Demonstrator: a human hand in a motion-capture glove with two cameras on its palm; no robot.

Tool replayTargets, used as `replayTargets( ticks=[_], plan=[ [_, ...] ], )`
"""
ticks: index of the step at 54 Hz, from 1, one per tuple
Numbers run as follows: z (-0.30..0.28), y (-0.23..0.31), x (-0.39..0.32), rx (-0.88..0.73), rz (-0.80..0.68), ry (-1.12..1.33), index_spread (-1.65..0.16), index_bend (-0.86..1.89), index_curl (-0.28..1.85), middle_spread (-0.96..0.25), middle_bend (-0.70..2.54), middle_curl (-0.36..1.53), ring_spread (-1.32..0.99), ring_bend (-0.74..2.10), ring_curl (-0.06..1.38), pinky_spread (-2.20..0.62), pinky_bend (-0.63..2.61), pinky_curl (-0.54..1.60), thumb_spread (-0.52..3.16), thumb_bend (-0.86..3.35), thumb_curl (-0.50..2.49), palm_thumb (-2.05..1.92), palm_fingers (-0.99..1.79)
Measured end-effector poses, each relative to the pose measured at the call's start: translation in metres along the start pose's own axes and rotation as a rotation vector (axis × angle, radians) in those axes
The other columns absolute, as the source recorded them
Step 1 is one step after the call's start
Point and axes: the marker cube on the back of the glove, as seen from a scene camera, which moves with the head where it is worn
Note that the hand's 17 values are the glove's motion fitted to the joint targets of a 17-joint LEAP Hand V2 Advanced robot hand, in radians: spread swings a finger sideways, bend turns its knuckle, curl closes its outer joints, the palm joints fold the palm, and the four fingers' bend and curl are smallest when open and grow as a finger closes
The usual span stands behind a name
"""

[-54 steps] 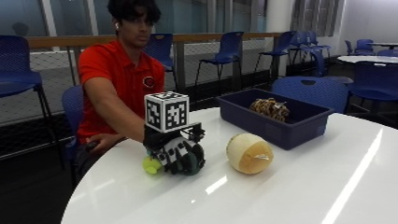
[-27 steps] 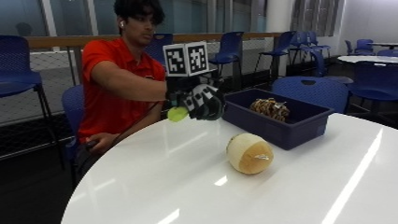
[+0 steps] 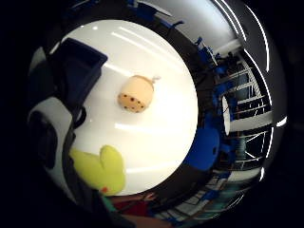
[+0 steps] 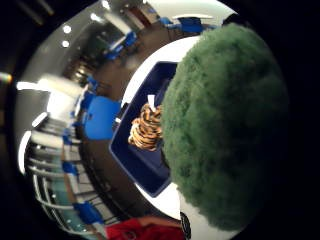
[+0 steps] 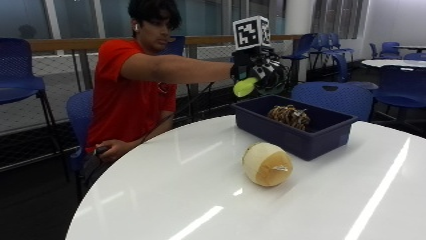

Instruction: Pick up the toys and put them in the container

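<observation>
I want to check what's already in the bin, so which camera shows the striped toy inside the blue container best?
The outside view: the striped toy lies unobstructed inside the blue container, seen from the side. The thumb side palm view shows it from above too, but the green toy held by the right hand hides part of the bin. The little finger side view shows only the container's edge.

Black-gloved right hand (image 5: 261,75); yellow-green plush toy (image 5: 244,87); dark blue plastic container (image 5: 293,131); brown-and-tan striped plush (image 5: 289,116); cream plush, brown-spotted (image 5: 266,164); glossy white table (image 5: 166,190).

Blue chairs (image 5: 20,70) stand along a wooden rail (image 5: 73,44) before tall windows (image 5: 73,17).
</observation>
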Motion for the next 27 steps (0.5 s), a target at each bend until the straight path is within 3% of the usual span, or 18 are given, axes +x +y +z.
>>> replayTargets(
  ticks=[18, 22, 23, 24, 27],
  plan=[
    [0.010, -0.023, -0.088, -0.020, -0.061, -0.065, -0.47, 0.25, 0.51, -0.45, 0.61, 0.74, -0.45, 1.12, 0.56, -0.43, 1.23, 0.54, 0.49, -0.02, 1.02, 0.54, 0.94],
    [0.013, -0.016, -0.103, -0.020, -0.219, -0.078, -0.47, 0.23, 0.54, -0.46, 0.59, 0.75, -0.46, 1.12, 0.56, -0.43, 1.25, 0.54, 0.50, -0.01, 1.03, 0.53, 0.93],
    [0.014, -0.015, -0.105, -0.025, -0.244, -0.080, -0.47, 0.13, 0.51, -0.45, 0.54, 0.74, -0.46, 1.11, 0.56, -0.43, 1.27, 0.54, 0.52, -0.03, 1.03, 0.51, 0.79],
    [0.015, -0.014, -0.107, -0.036, -0.234, -0.078, -0.48, 0.18, 0.54, -0.46, 0.57, 0.75, -0.46, 1.13, 0.58, -0.43, 1.27, 0.55, 0.52, -0.02, 1.03, 0.51, 0.85],
    [0.021, -0.017, -0.109, -0.081, -0.137, -0.045, -0.45, 0.03, 0.48, -0.44, 0.45, 0.72, -0.43, 1.15, 0.57, -0.43, 1.30, 0.54, 0.66, -0.08, 1.00, 0.36, 0.67]
  ],
)
